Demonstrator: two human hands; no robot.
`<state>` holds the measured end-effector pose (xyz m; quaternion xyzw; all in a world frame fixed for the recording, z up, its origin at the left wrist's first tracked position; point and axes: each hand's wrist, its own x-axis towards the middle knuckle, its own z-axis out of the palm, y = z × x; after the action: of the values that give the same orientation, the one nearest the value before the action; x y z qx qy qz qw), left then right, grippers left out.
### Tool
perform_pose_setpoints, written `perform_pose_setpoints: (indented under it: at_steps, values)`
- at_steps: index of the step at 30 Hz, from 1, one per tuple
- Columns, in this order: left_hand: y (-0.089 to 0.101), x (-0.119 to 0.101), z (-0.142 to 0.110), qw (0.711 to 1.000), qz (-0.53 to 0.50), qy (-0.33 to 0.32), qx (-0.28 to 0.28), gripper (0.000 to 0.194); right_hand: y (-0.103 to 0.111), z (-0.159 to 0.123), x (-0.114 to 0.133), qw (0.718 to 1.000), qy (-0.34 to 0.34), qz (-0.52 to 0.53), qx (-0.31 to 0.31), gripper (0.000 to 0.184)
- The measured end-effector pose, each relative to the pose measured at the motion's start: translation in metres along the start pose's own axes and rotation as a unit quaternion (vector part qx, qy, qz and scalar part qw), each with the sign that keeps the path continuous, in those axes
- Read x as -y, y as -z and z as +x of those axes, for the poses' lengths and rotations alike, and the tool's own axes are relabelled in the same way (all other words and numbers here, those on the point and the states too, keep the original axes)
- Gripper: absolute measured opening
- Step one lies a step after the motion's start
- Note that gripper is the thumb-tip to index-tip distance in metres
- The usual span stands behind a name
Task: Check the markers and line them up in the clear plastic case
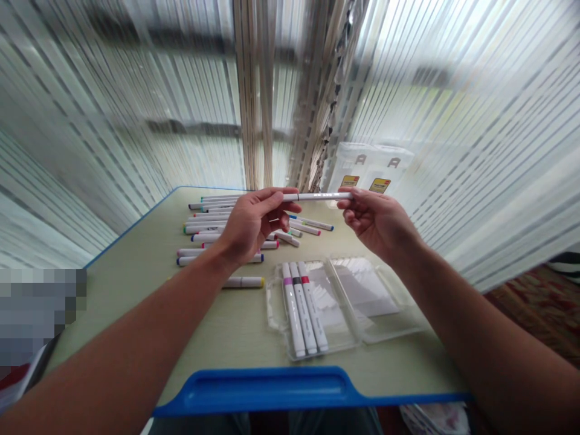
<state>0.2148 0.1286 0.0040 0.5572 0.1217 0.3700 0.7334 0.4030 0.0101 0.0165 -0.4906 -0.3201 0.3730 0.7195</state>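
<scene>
A white marker is held level above the table, one end in each hand. My left hand pinches its left end, next to a thin dark ring on the barrel. At the right end, the fingertips of my right hand close on it. Below, an open clear plastic case lies on the table, with three white markers side by side in its left half; their bands are purple, black and red. Behind and under my left hand, several white markers with coloured ends lie in loose rows.
The pale table has a blue rim and a blue tray along its near edge. A yellow-ended marker lies left of the case. Clear packaging with yellow labels stands at the back, before striped curtains.
</scene>
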Motion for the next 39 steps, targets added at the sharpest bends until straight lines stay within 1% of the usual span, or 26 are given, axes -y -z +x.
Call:
perform_pose_setpoints:
  at_steps: [9, 12, 15, 17, 19, 24, 28, 33, 36, 39]
  values:
    - [-0.001, -0.003, -0.003, 0.997, -0.014, -0.016, 0.070, 0.025, 0.000, 0.003, 0.000, 0.997, -0.060, 0.026, -0.034, 0.011]
    - [-0.002, -0.005, -0.005, 0.996, -0.010, -0.021, 0.085, 0.025, -0.001, 0.003, -0.001, 0.997, -0.065, 0.027, -0.039, 0.007]
    - [-0.003, -0.006, -0.007, 0.996, 0.000, -0.018, 0.092, 0.025, 0.000, 0.003, -0.002, 0.997, -0.053, 0.023, -0.042, 0.004]
    - [-0.003, -0.006, -0.008, 0.996, 0.010, -0.014, 0.088, 0.026, 0.000, 0.002, -0.003, 0.998, -0.037, 0.010, -0.040, 0.004]
    - [-0.003, -0.006, -0.007, 0.997, 0.019, -0.011, 0.075, 0.027, 0.001, 0.001, -0.003, 0.999, -0.015, -0.008, -0.034, 0.008]
    - [0.000, -0.002, -0.004, 0.999, 0.033, -0.002, 0.041, 0.027, 0.001, 0.000, -0.005, 0.999, 0.033, -0.031, 0.000, 0.017]
    - [0.001, 0.002, -0.001, 0.998, 0.053, -0.004, 0.019, 0.025, -0.001, -0.002, -0.005, 0.997, 0.053, -0.055, 0.023, 0.017]
    - [0.003, 0.005, 0.000, 0.996, 0.091, -0.013, 0.015, 0.021, -0.004, -0.006, -0.007, 0.995, 0.057, -0.074, 0.044, 0.013]
    - [0.004, 0.007, 0.001, 0.994, 0.112, -0.012, 0.009, 0.021, -0.004, -0.007, -0.009, 0.992, 0.077, -0.091, 0.053, 0.014]
    - [0.003, 0.007, 0.000, 0.991, 0.133, -0.015, 0.006, 0.023, -0.003, -0.007, -0.013, 0.985, 0.103, -0.129, 0.054, 0.018]
